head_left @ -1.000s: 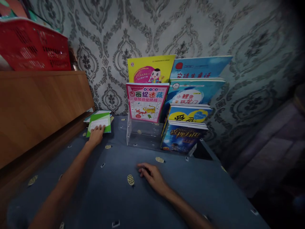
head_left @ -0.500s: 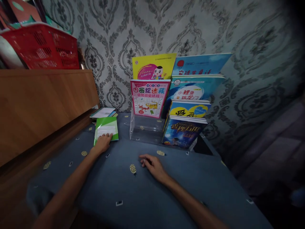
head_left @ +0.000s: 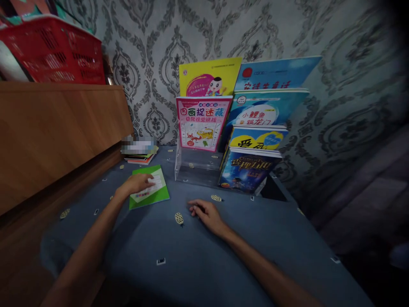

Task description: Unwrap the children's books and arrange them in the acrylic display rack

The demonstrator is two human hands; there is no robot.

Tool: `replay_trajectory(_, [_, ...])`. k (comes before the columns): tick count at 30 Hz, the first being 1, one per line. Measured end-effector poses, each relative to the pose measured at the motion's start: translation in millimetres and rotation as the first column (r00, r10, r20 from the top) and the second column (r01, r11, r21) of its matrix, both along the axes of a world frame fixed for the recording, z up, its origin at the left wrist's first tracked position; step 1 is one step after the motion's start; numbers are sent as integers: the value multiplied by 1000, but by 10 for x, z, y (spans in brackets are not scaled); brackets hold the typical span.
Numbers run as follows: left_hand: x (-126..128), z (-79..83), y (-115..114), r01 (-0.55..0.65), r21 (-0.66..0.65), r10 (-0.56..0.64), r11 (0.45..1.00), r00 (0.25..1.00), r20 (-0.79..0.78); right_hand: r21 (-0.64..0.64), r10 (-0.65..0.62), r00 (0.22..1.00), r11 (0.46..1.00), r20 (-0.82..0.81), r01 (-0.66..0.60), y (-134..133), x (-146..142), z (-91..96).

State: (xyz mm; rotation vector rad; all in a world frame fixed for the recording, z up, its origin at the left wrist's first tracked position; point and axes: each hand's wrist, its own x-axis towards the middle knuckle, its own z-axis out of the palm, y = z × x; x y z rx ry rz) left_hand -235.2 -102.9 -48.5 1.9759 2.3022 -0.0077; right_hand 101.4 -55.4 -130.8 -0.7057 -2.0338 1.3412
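Note:
A green booklet (head_left: 158, 196) with a pale panel lies in front of the small stack of books at the left of the cloth-covered table. Across its left part is my left hand (head_left: 137, 183), fingers bent over the cover and gripping it; the thumb is mostly hidden. My right hand (head_left: 207, 214) rests on the cloth near the middle, loosely curled with fingers apart and nothing in it. Beyond it, a clear acrylic rack (head_left: 198, 175) holds a pink picture book (head_left: 204, 123), a yellow book (head_left: 209, 76) and a column of blue books (head_left: 251, 172) on the right.
Several books form a low stack (head_left: 140, 153) by the wall, its top blurred out. A wooden cabinet (head_left: 64, 136) stands at left with a red plastic basket (head_left: 64, 51) on it. Patterned wallpaper (head_left: 156, 85) backs the table, and a blue cloth (head_left: 191, 273) with pineapple prints covers it.
My left hand and the green booklet have slid off the stack, toward me and slightly right, uncovering the stack. My right hand has hardly moved. The camera view has shifted slightly.

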Motion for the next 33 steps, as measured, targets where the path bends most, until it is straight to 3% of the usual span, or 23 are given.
replay_trajectory(5, [-218,-200,283,-204,178,218,963,974,-63,5,-21,1000,1000,-11,21,-11,-6,4])
replay_trajectory(9, [-284,-436,337,-239,216,260,947,963,-73,-8,-23,1000,1000,-15,22,-12,-12,-2])
replay_trajectory(12, [-329,-512,348,-232,226,255,946,964,-77,-15,-27,999,1000,-18,27,-11,-16,-6])
replay_trajectory(23, [-231,-539,274,-279,249,312,927,945,-102,24,-9,1000,1000,-12,9,-14,-13,15])
replay_trajectory(33, [309,-360,-89,-286,214,322,934,934,-157,107,-80,997,991,0,80,-17,-54,1])
